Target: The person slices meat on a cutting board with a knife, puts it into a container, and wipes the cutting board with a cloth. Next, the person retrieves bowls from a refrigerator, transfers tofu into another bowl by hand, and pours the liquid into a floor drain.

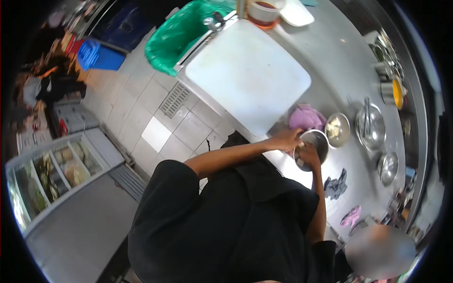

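Note:
My left hand point(286, 140) is closed at the near rim of a steel bowl point(322, 141), its fingers bent around something too small to make out. Over the inside of the same bowl is my right hand point(309, 154), fingers curled together close to the left one. A small pale bit point(300, 162) shows below the right fingers. Just beyond sits a second steel bowl point(343, 134) with pale yellowish pieces point(333, 128) in it. A crumpled purple cloth point(306, 118) touches the area beside both bowls.
A large white cutting board point(250, 70) covers the counter's left end, beside a green-lined bin point(165, 49). Farther right are a bowl with tongs point(373, 125), a smaller bowl point(388, 169), a dark grey cloth point(336, 185) and a pink cloth point(351, 216). Another person point(54, 87) is far left.

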`<action>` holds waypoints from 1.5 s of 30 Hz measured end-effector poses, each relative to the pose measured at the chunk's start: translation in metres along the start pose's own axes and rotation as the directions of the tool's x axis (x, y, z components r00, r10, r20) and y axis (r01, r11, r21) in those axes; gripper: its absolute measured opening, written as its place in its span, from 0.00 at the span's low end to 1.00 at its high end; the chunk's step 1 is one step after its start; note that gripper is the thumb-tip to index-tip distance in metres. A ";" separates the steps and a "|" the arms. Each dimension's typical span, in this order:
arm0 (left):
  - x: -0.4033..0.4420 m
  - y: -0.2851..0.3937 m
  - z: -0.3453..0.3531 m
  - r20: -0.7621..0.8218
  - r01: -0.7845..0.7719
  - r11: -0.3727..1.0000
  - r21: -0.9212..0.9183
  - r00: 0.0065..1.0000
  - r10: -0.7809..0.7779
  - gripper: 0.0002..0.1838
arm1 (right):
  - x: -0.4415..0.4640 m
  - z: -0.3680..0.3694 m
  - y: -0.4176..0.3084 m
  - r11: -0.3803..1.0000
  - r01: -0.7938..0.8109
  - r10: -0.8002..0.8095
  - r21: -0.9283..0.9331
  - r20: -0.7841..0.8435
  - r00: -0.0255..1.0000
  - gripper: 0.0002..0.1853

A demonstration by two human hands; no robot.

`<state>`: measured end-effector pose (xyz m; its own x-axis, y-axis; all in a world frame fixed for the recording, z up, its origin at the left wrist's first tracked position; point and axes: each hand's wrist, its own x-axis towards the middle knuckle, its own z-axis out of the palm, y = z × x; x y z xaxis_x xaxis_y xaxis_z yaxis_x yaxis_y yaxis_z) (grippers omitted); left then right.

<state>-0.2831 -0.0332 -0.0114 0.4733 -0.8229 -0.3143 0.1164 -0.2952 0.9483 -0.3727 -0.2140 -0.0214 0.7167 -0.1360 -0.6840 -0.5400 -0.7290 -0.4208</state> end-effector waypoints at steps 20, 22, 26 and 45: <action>0.010 0.021 -0.023 0.114 0.270 0.950 -0.159 0.961 -0.254 0.27 | -0.005 0.011 0.001 0.858 0.053 0.062 0.512 -0.205 0.977 0.32; 0.007 0.030 -0.029 0.045 0.224 0.950 -0.217 0.974 -0.220 0.24 | -0.013 0.007 -0.003 0.811 0.065 0.045 0.581 -0.173 0.984 0.35; -0.002 0.043 -0.036 -0.052 0.222 0.945 -0.240 0.969 -0.241 0.23 | -0.001 0.012 -0.010 0.698 -0.031 0.142 0.716 -0.095 0.985 0.37; -0.041 0.040 0.001 -0.278 0.187 0.946 -0.263 0.925 -0.260 0.24 | -0.002 0.006 -0.004 0.447 0.008 -0.074 0.895 0.028 0.997 0.22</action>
<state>-0.2988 -0.0123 0.0395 0.6502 -0.5491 -0.5251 0.4283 -0.3059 0.8503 -0.3744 -0.2072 -0.0220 0.7422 -0.0625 -0.6673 -0.6302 0.2737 -0.7266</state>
